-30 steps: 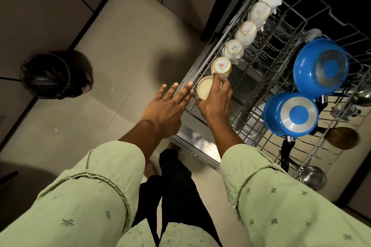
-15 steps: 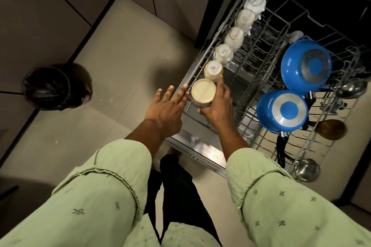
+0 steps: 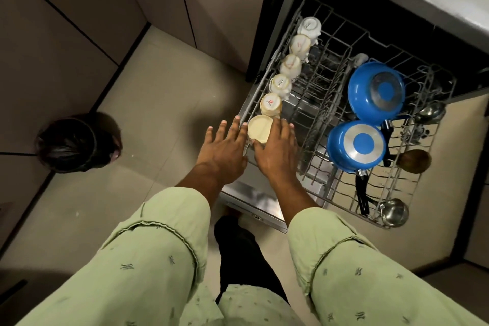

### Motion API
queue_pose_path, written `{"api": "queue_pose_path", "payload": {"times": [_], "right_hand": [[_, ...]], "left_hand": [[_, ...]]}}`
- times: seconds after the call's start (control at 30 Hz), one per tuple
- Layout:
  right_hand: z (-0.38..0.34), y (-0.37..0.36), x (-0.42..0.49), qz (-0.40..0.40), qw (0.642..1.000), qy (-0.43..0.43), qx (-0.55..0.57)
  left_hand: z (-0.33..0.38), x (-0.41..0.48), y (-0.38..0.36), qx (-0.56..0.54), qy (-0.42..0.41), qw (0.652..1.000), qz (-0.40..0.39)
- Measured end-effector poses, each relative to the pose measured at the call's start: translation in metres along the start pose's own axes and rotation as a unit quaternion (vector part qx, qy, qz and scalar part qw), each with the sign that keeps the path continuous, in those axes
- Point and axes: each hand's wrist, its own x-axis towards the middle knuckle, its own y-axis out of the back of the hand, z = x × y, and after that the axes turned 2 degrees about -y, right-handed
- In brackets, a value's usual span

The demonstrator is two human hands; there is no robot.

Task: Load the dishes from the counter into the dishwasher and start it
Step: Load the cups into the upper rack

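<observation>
A glossy, round cream ceramic cup [image 3: 260, 128] is sitting upside down at the near end of the wire rack's [image 3: 312, 103] left-edge row, flat base pointing up. The right hand [image 3: 275, 152] is lying against its side, fingers nearly straight and together. The left hand [image 3: 225, 148] is holding its fingers spread just beside it.

Wire rack [image 3: 315, 119]: upturned cups [image 3: 280, 84] along left edge, two blue pans [image 3: 356, 145], ladles [image 3: 394, 212] right.
</observation>
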Motion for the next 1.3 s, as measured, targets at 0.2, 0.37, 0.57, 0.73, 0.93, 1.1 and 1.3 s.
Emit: {"api": "queue_pose_path", "payload": {"times": [0.2, 0.37, 0.57, 0.73, 0.93, 1.1, 1.3], "right_hand": [[-0.037, 0.016, -0.013, 0.016, 1.000, 0.014, -0.009], [-0.087, 0.039, -0.025, 0.037, 0.999, 0.015, -0.004], [-0.185, 0.077, -0.020, 0.082, 0.996, 0.034, 0.004], [-0.274, 0.109, -0.006, 0.140, 0.987, 0.075, 0.008], [-0.334, 0.138, 0.015, 0.180, 0.979, 0.089, 0.021], [-0.354, 0.157, 0.043, 0.214, 0.974, 0.065, 0.041], [-0.374, 0.169, 0.085, 0.224, 0.970, 0.056, 0.070]], "left_hand": [[-0.024, -0.021, 0.031, 0.010, 0.005, 1.000, 0.027], [-0.057, -0.044, 0.072, 0.005, -0.011, 0.998, 0.064], [-0.120, -0.061, 0.142, 0.012, -0.039, 0.990, 0.133], [-0.184, -0.066, 0.212, 0.025, -0.044, 0.976, 0.213], [-0.239, -0.065, 0.275, 0.040, -0.031, 0.964, 0.262], [-0.265, -0.058, 0.311, 0.043, -0.037, 0.961, 0.269], [-0.282, -0.025, 0.340, 0.063, -0.045, 0.962, 0.260]]}}
